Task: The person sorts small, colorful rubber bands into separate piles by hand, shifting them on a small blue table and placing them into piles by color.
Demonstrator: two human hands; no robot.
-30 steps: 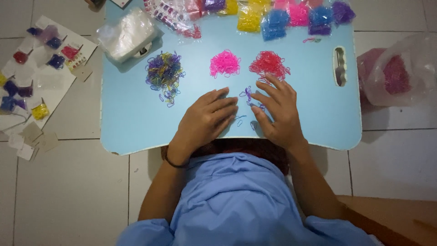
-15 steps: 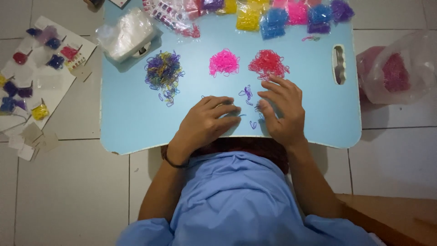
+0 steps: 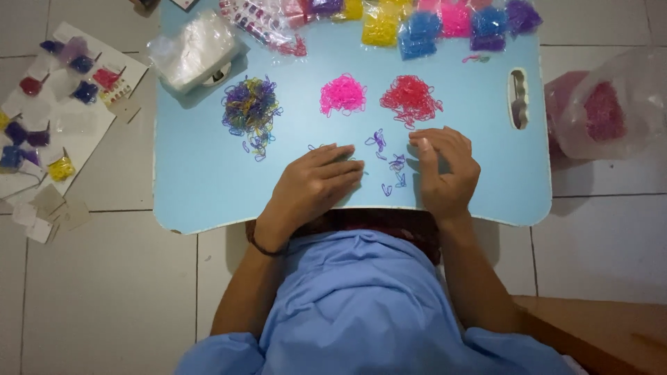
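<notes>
Counts: 3 band piles ahead of my hands: mixed purple-yellow pile (image 3: 250,107) off past my left hand (image 3: 316,182), pink pile (image 3: 342,95) ahead of it, red pile (image 3: 410,98) just beyond my right hand (image 3: 445,170). Loose purple bands (image 3: 389,163) between my hands: several, too small to count exactly. Filled packets (image 3: 417,28) in the far row: about 8. 1 clear bag stack (image 3: 194,52) far left. 1 pink plastic bag (image 3: 604,111) right of my right hand.
</notes>
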